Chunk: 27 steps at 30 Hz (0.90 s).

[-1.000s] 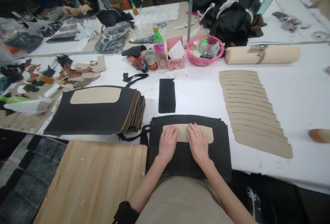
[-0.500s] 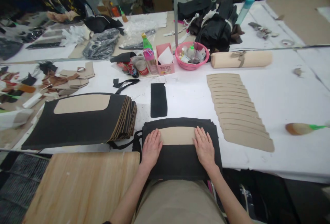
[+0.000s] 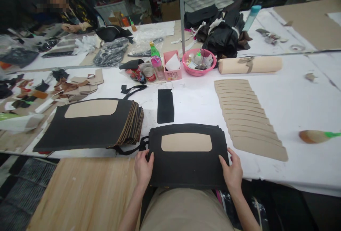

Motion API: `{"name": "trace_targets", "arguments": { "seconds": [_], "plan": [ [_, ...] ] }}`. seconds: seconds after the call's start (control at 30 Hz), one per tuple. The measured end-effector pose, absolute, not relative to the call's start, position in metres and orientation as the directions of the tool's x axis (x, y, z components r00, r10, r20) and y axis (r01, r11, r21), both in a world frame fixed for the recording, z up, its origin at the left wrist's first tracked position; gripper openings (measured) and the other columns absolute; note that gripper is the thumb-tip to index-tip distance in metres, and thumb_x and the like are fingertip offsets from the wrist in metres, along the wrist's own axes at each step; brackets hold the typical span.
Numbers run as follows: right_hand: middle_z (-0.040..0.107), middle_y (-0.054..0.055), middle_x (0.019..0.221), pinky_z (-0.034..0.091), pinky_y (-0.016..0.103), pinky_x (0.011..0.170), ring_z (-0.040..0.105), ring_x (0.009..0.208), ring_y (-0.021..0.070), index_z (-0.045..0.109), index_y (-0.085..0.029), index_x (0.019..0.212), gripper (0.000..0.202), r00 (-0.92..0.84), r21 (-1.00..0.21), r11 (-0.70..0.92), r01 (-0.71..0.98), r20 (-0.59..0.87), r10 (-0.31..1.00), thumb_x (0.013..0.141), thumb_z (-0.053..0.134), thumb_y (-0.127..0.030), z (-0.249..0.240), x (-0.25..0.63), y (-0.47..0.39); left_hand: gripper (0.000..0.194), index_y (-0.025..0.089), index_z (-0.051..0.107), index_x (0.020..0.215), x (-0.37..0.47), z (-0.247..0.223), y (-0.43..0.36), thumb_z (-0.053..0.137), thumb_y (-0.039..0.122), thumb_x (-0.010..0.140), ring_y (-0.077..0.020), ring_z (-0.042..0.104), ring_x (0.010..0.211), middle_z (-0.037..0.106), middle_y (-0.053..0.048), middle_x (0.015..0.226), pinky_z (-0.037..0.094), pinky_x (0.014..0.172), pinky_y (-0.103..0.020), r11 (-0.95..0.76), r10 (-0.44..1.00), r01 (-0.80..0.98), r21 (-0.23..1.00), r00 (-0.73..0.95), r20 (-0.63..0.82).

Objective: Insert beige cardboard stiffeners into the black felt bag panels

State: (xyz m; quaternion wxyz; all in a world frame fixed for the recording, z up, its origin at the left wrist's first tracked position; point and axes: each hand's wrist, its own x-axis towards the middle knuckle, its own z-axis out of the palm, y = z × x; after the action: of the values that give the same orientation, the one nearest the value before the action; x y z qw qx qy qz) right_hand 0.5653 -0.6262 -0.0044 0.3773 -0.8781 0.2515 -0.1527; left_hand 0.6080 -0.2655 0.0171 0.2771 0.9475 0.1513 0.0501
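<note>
A stack of black panels [image 3: 186, 169] lies at the table's front edge, with a beige piece [image 3: 186, 142] flat on its top panel. My left hand [image 3: 144, 167] grips the stack's left edge, thumb on top and fingers at the side. On the right edge, my right hand [image 3: 232, 169] holds the stack the same way. To the left is a fanned pile of black panels [image 3: 87, 133], its top one bearing another beige piece [image 3: 92, 109]. Overlapping beige pieces [image 3: 250, 117] form a slanting row on the right. A small black rectangle [image 3: 165, 105] lies beyond the stack.
A glue bottle [image 3: 315, 136] lies at the right. Farther back are a pink basket [image 3: 199, 70], a pink box [image 3: 173, 71], bottles [image 3: 157, 64], a beige roll [image 3: 250, 65] and a metal pole [image 3: 182, 18]. Scraps cover the left side. A person's hand [image 3: 73, 28] shows at the back left.
Both my hands have left the beige piece and moved outward and down to the sides of the black stack. The view has shifted slightly.
</note>
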Motion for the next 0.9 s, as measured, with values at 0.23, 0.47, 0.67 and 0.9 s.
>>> {"name": "trace_targets", "arguments": {
  "seconds": [0.23,0.47,0.67,0.9],
  "plan": [
    [0.072,0.008,0.094,0.057,0.04,0.08,0.068,0.087,0.0237,0.055,-0.021,0.131,0.062,0.805,-0.937,-0.082,-0.339,-0.244,-0.541,0.078,0.067,-0.051,0.031,0.575,-0.625,0.046,0.018,0.059,0.104,0.61,0.037,-0.271,0.072,0.047,0.07,-0.0203,0.07,0.081,0.073,-0.006,0.088,0.056,0.075,-0.034,-0.016,0.376,0.409,0.912,0.848,-0.374],
    [0.073,0.004,0.077,0.057,0.035,0.066,0.069,0.07,0.0208,0.056,-0.018,0.13,0.075,0.814,-0.954,0.141,-0.266,-0.301,-0.496,0.065,0.078,-0.048,0.05,0.666,-0.643,0.059,0.014,0.062,0.101,0.687,0.067,-0.286,0.085,0.044,0.055,-0.0166,0.069,0.075,0.074,-0.005,0.083,0.056,0.072,-0.03,0.212,0.356,0.345,0.914,0.844,-0.402],
    [0.071,0.003,0.073,0.056,0.033,0.064,0.066,0.065,0.0187,0.06,-0.015,0.121,0.072,0.836,-0.976,0.146,-0.16,-0.212,-0.506,0.057,0.079,-0.044,0.042,0.78,-0.656,0.059,0.014,0.06,0.11,0.781,0.085,-0.295,0.082,0.036,0.06,-0.0146,0.068,0.074,0.073,-0.005,0.086,0.055,0.072,-0.029,0.236,0.288,0.204,0.95,0.919,-0.269],
    [0.072,0.014,0.086,0.052,0.041,0.078,0.066,0.076,0.0223,0.064,-0.007,0.113,0.05,0.872,-0.848,-0.407,-0.339,-0.121,-0.475,0.07,0.063,-0.033,-0.005,0.834,-0.673,0.034,0.012,0.062,0.106,0.808,0.042,-0.302,0.066,0.023,0.074,-0.0142,0.066,0.066,0.068,-0.003,0.074,0.056,0.068,-0.031,-0.183,0.331,0.329,0.926,0.908,-0.257]
  ]
}}
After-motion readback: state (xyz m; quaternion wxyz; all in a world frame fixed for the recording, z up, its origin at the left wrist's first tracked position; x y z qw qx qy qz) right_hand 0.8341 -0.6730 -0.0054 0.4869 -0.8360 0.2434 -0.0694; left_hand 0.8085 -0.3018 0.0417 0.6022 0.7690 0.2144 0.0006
